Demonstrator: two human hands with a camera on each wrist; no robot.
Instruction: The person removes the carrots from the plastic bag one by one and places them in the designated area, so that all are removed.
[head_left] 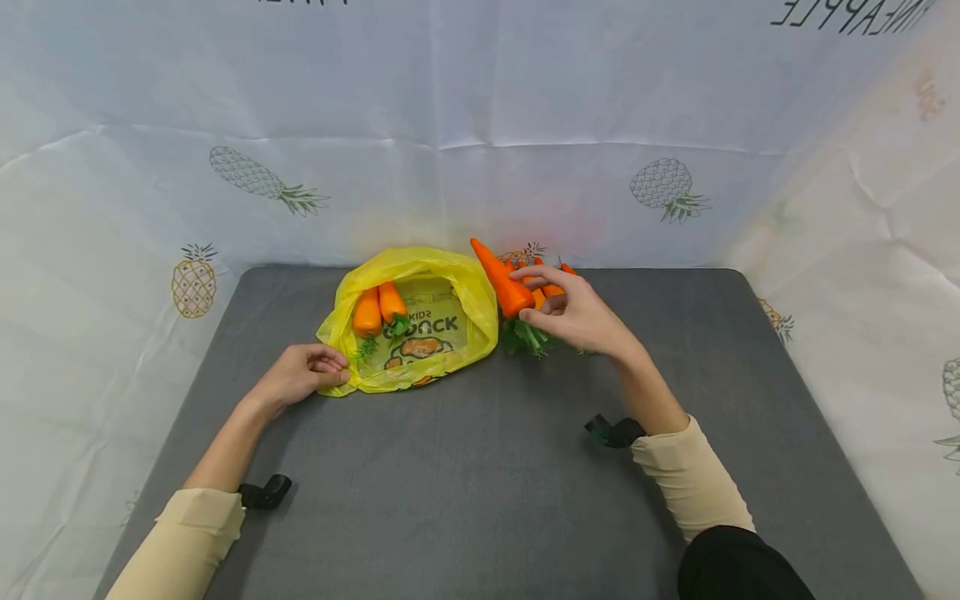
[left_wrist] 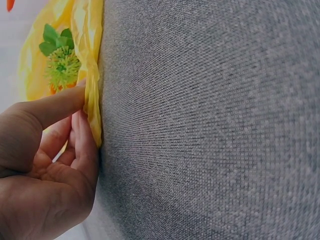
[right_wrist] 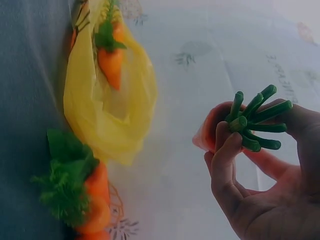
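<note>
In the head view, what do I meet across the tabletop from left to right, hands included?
Left hand, yellow bag with two carrots showing inside, held carrot, right hand.

Downward head view, close wrist views, bag [head_left: 482, 310] in all

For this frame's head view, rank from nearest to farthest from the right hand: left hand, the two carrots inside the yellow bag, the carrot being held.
1. Held carrot: gripped by the right hand.
2. Two carrots: left of that hand, inside the yellow bag.
3. Left hand: farthest left, pinching the bag's edge.
</note>
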